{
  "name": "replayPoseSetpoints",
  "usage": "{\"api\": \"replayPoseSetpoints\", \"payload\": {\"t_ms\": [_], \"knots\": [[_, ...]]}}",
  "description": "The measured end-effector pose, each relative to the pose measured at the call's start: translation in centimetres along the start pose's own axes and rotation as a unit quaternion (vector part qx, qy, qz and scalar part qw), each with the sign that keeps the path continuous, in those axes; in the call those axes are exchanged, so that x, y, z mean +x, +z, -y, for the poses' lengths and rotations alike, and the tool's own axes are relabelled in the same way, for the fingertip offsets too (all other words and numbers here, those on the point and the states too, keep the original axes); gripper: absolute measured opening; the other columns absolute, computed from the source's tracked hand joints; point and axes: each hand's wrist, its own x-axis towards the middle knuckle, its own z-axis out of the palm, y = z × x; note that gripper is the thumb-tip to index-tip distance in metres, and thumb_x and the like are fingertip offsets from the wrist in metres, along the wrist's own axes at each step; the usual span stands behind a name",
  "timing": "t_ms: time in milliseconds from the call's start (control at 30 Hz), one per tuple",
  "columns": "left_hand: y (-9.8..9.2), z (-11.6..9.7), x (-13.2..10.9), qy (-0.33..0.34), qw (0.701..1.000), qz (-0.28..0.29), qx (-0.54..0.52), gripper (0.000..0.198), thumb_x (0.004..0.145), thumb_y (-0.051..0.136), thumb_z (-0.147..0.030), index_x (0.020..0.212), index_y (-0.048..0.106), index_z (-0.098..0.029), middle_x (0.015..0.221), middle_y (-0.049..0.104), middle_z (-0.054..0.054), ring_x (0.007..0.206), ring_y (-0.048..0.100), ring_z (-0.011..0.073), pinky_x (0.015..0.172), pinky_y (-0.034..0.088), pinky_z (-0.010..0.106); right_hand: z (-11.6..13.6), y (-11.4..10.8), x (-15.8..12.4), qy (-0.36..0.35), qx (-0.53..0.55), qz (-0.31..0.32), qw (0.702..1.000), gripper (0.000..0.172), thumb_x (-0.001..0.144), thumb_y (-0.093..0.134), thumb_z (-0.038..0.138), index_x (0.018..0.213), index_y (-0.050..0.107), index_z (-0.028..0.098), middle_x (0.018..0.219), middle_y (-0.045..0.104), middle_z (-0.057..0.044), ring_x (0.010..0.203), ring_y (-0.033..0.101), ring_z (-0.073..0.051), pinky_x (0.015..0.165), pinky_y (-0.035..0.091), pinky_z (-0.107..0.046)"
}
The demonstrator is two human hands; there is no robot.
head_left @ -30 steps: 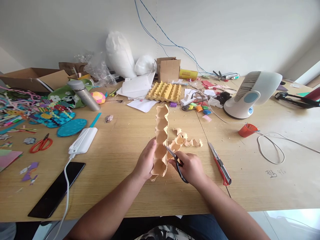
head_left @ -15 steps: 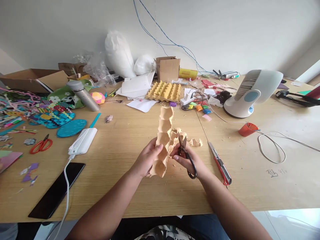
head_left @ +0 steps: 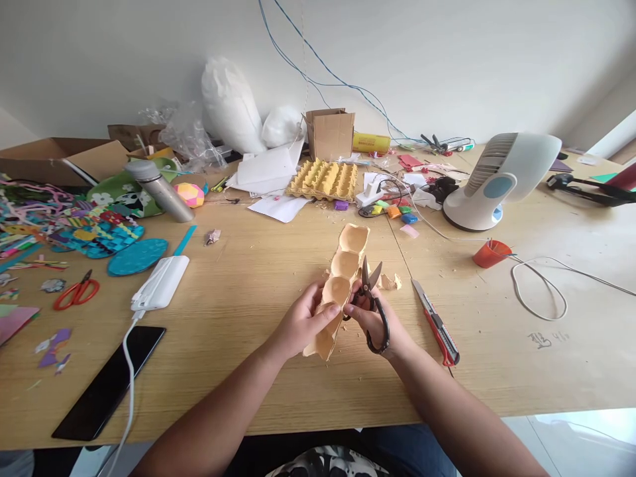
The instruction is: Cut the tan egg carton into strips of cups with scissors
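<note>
At our far left on the counter [head_left: 517,371], red-handled scissors [head_left: 77,293] pointed away from us. Next came a black phone [head_left: 109,384], lying aslant, and a white power bank [head_left: 161,285] beyond it. Of our two hands, the left hand [head_left: 303,321] pinched a tan carton strip [head_left: 338,285] low on its left side, thumb across the open face, other fingers partly hidden behind. The strip was over the middle of the counter, directly before us; its long axis ran from near-left to far-right, hollows facing us, far end leaning right. Whether its near end touched the counter, we could not tell. Our right hand [head_left: 392,324] gripped black scissors [head_left: 368,286] beside the strip's right edge, blades parted, tips pointing away, the thumb tip at that edge. Just past it lay a torn carton scrap [head_left: 390,282], then a red utility knife [head_left: 437,324], blade end pointing away and leftward.
</note>
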Motion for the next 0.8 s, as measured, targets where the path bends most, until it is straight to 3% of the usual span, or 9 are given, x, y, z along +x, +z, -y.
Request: {"api": "replayPoseSetpoints", "payload": {"t_ms": [167,300,400,500,600,667,800], "knots": [[0.2,-0.1,-0.2,-0.005,1.0,-0.004,0.009,0.054,0.096,0.076,-0.037,0.146,0.06,-0.023,0.153,0.064,0.014,0.145,0.057,0.0353,0.121,0.044,0.049,0.0,0.2,-0.2,-0.004,-0.003,0.01,1.0,0.043,0.076,0.093,0.033,0.098,0.058,0.023,0.085,0.06,0.003,0.078,0.052,-0.015,0.071,0.043,-0.028],[0.1,0.1,-0.2,-0.009,0.999,-0.021,0.024,0.055,0.096,0.076,-0.039,0.146,0.06,-0.023,0.152,0.064,0.014,0.145,0.056,0.0353,0.12,0.043,0.047,0.9,0.7,-0.6,-0.007,-0.046,-0.02,0.999,0.045,0.076,0.093,0.037,0.097,0.056,0.024,0.085,0.06,0.003,0.076,0.051,-0.014,0.068,0.042,-0.027],[-0.2,-0.1,-0.2,-0.025,0.999,-0.024,-0.002,0.055,0.094,0.078,-0.038,0.145,0.061,-0.022,0.149,0.066,0.014,0.144,0.056,0.0355,0.118,0.043,0.046,1.6,0.5,-0.7,-0.023,-0.081,-0.011,0.996,0.042,0.083,0.089,0.045,0.099,0.057,0.024,0.087,0.06,0.002,0.077,0.053,-0.015,0.072,0.045,-0.029],[-1.2,-0.7,-0.2,-0.047,0.996,-0.023,-0.065,0.055,0.094,0.077,-0.039,0.145,0.062,-0.024,0.14,0.071,0.012,0.132,0.064,0.0328,0.108,0.049,0.042,2.3,-0.5,-0.7,-0.055,-0.113,0.034,0.992,0.037,0.097,0.074,0.055,0.105,0.058,0.022,0.088,0.063,-0.001,0.081,0.056,-0.017,0.077,0.047,-0.032],[-2.5,-1.7,-0.1,-0.092,0.984,-0.008,-0.152,0.045,0.098,0.066,-0.047,0.135,0.066,-0.022,0.11,0.076,0.012,0.098,0.071,0.0248,0.08,0.054,0.033,3.1,-1.4,-0.8,-0.064,-0.128,0.115,0.983,0.037,0.104,0.062,0.057,0.107,0.059,0.021,0.083,0.065,-0.002,0.076,0.058,-0.017,0.073,0.047,-0.032],[-3.3,-2.4,0.0,-0.115,0.974,0.011,-0.193,0.048,0.093,0.066,-0.05,0.127,0.069,-0.017,0.096,0.074,0.013,0.081,0.067,0.0238,0.06,0.048,0.029,3.7,-1.7,-1.0,-0.049,-0.133,0.201,0.969,0.04,0.105,0.059,0.059,0.103,0.061,0.019,0.081,0.065,-0.003,0.073,0.059,-0.017,0.071,0.048,-0.032],[-4.8,-2.7,0.5,-0.124,0.962,0.08,-0.228,0.044,0.084,0.07,-0.048,0.114,0.071,-0.017,0.077,0.067,0.009,0.065,0.056,0.0201,0.055,0.042,0.029,4.4,-1.6,-1.3,-0.003,-0.162,0.305,0.939,0.043,0.105,0.058,0.059,0.1,0.064,0.017,0.079,0.066,-0.004,0.07,0.058,-0.016,0.068,0.047,-0.029]]}}
